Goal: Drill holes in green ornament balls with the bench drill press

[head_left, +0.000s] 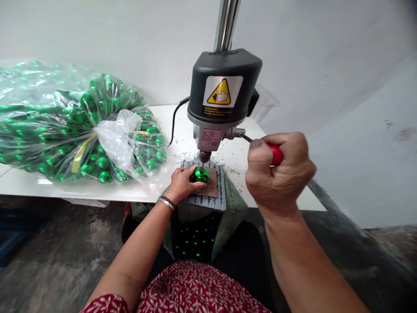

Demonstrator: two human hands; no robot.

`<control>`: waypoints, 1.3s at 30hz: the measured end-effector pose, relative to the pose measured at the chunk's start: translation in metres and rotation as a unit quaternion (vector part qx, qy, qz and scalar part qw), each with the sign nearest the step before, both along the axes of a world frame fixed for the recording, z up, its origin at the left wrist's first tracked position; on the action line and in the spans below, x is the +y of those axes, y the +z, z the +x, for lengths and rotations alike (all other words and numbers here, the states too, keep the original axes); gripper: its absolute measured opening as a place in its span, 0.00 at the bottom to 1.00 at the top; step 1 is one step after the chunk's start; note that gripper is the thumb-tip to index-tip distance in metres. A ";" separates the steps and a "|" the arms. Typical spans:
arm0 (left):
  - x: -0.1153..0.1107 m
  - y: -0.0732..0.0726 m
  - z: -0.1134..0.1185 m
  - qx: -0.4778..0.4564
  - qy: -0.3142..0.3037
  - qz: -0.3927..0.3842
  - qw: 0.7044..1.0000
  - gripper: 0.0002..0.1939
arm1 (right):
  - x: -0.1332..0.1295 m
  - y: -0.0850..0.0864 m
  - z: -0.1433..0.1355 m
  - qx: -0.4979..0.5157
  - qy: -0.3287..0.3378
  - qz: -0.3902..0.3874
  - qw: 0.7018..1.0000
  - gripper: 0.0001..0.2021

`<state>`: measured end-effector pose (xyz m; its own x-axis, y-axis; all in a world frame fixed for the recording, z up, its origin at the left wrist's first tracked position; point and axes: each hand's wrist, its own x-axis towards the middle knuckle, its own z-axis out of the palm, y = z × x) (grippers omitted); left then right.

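Head view: left hand (182, 182) fingers curl around green ball (200, 174); right hand (280, 174) fists red lever knob (276, 154).

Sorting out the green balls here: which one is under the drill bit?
The single ball held by the left hand on the drill's plate; the others are in the bag.

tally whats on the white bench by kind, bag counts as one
bench drill press: 1
clear bag of green balls: 1
loose green ball held by the left hand under the bit: 1
slotted base plate: 1
total: 4
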<state>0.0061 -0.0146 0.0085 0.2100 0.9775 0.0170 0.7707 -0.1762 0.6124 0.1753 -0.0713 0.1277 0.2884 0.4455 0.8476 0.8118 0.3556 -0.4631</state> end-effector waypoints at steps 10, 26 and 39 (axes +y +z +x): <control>-0.001 -0.003 -0.001 -0.031 -0.005 -0.007 0.999 0.35 | 0.000 -0.025 -0.003 -0.024 -0.026 0.062 0.997 0.06; -0.005 -0.002 0.001 -0.050 -0.006 0.014 0.999 0.30 | 0.018 0.011 0.000 0.049 0.015 0.033 0.998 0.11; -0.075 0.022 -0.030 -0.129 -0.105 0.021 0.986 0.37 | 0.048 0.067 0.001 0.148 0.022 -0.074 0.986 0.13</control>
<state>-0.0240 -0.0898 0.0302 0.3919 0.9100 0.1353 0.5338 -0.3447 0.7721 0.1763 -0.0237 0.1943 0.4908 0.5761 0.6536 0.6180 0.2986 -0.7273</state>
